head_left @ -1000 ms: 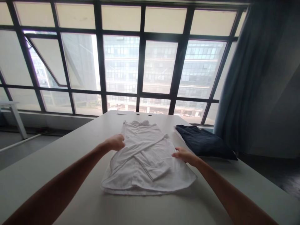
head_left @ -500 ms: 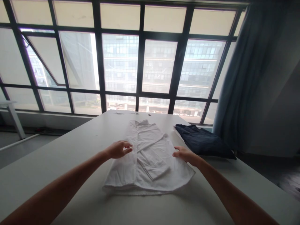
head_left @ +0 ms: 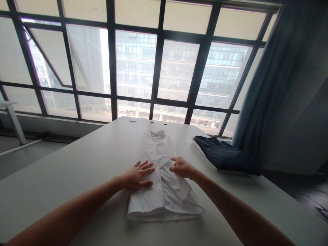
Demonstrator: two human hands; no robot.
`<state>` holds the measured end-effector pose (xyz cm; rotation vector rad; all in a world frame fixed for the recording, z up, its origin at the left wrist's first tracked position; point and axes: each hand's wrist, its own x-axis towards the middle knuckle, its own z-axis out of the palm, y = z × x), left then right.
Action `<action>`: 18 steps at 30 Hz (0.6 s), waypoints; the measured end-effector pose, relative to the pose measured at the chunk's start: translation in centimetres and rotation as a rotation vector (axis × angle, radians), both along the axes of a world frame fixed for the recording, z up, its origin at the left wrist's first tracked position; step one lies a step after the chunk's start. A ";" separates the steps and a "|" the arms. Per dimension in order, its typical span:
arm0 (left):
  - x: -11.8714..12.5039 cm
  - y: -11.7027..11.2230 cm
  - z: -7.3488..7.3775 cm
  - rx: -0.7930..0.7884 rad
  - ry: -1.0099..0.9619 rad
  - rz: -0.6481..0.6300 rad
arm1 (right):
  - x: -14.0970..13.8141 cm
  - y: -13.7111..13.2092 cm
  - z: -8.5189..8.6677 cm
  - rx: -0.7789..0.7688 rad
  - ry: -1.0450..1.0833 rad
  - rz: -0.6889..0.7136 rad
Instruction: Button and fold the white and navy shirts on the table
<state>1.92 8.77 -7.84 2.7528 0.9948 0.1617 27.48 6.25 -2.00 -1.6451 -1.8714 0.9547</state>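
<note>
A white shirt (head_left: 160, 196) lies lengthwise on the white table, its collar end (head_left: 155, 134) away from me and its hem toward me. My left hand (head_left: 138, 175) rests flat on the left part of the shirt, fingers spread. At the right side, my right hand (head_left: 181, 167) has its fingers bent and the thumb close to them, gripping the shirt's edge. Creases run down the middle of the cloth, and the right side is partly turned inward with a sleeve folded over it.
Dark blue folded clothing (head_left: 227, 155) lies on white cloth at the table's right edge. The white table (head_left: 84, 160) reaches toward a large framed window (head_left: 134, 65). A blue-grey curtain (head_left: 258, 99) hangs at the right, and another table's leg (head_left: 15, 123) stands at far left.
My right hand has moved left, bringing the shirt's right side inward, so the shirt is narrower. My left hand has spread out and come down flat on the cloth.
</note>
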 end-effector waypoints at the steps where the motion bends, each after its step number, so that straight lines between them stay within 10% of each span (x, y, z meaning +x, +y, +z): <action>1: 0.0 0.0 0.0 -0.003 -0.006 0.000 | -1.0 -0.2 -0.6 0.030 -0.066 0.039; 12: -0.3 -0.2 0.2 -0.013 0.014 0.000 | -2.6 -2.8 -1.3 -0.032 -0.400 0.300; 18: -0.4 -1.4 1.4 -0.058 0.075 -0.143 | -2.2 -3.6 -2.9 0.408 -0.550 0.275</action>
